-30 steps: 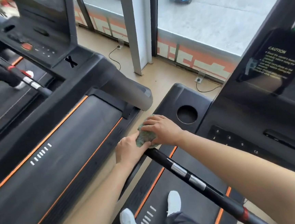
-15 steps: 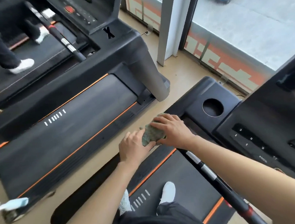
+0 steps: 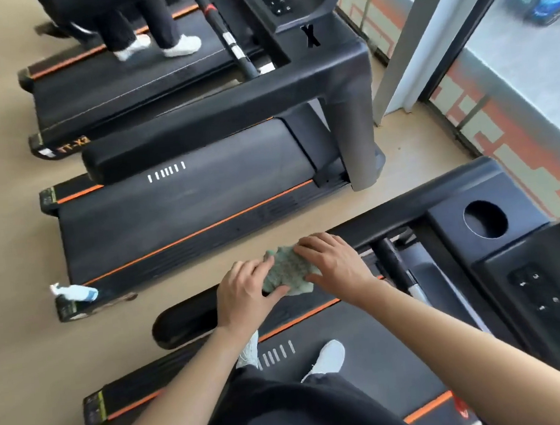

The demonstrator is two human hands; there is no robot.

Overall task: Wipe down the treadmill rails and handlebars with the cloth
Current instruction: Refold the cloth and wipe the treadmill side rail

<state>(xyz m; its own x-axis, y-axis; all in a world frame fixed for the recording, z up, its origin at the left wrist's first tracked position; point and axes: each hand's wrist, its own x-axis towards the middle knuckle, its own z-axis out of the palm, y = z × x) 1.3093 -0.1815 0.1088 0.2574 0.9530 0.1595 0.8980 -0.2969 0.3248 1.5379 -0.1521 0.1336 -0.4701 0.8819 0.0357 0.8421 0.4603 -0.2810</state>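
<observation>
The crumpled green cloth (image 3: 285,273) sits on the black padded side rail (image 3: 193,316) of the treadmill the person stands on, partly covered by both hands. The right hand (image 3: 335,265) presses it with fingers spread flat. The left hand (image 3: 245,293) pinches its near edge, thumb beneath and fingers curled over. The rail below them is hidden. A black handlebar with silver bands (image 3: 391,260) runs under the right wrist, blurred. A pale blue spray bottle (image 3: 75,293) lies on the end of the neighbouring treadmill (image 3: 178,221). Another person's legs (image 3: 154,26) are cut off at the top edge.
</observation>
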